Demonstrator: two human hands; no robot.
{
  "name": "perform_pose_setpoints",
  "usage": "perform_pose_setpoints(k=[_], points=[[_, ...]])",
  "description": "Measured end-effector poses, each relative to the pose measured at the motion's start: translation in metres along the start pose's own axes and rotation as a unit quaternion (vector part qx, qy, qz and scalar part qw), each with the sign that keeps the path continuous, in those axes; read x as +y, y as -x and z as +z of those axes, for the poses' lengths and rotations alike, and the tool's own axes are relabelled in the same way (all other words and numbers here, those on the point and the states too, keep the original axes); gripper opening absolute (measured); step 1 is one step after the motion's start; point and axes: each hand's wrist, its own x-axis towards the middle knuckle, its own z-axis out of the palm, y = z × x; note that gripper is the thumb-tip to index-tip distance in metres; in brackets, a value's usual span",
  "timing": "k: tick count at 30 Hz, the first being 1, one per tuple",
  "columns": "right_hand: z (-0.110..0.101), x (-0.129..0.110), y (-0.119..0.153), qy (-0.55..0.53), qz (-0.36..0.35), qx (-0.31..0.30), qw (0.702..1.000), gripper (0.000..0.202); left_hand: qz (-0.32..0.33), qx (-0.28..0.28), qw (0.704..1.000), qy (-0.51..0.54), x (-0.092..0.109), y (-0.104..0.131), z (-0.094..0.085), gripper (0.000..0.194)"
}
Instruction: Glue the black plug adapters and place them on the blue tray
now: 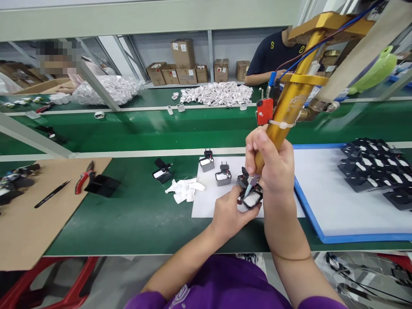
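Observation:
My right hand (272, 161) is wrapped round a gold dispensing gun (286, 109) with a red switch (265, 111) on its side. The gun's pale tapered nozzle (248, 189) points down into a small black plug housing (252, 200) with a white inside. My left hand (229, 212) grips that housing by its sides, fingers closed on it above the white sheet (206, 206). Two similar grey housings with plug pins, one (223, 176) nearer and one (206, 162) farther, stand on the sheet to the left. Another open black housing (162, 172) lies on the green bench.
Crumpled white cloth (185, 190) lies left of the sheet. A blue-rimmed tray (315, 219) at right bears several black housings (375, 165). Red pliers (84, 177) and black tweezers (51, 194) rest on cardboard at left. Across the conveyor, a co-worker (268, 58) sits near piled white parts (219, 93).

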Motion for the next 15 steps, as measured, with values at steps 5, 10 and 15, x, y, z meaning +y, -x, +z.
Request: perform_pose_setpoints(k=[5,10,15], points=[[-0.001,0.000,-0.001,0.016,0.009,-0.005,1.000,0.038,-0.036,-0.028,0.999,0.019,0.002,0.000,0.001,0.028],[-0.009,0.005,-0.011,-0.013,-0.006,-0.026,1.000,0.039,-0.060,-0.094,0.994,-0.014,-0.025,-0.002,-0.013,0.029],[-0.025,0.011,-0.026,0.018,0.007,-0.007,1.000,0.043,0.029,-0.089,0.981,-0.172,-0.085,-0.001,-0.046,0.027]])
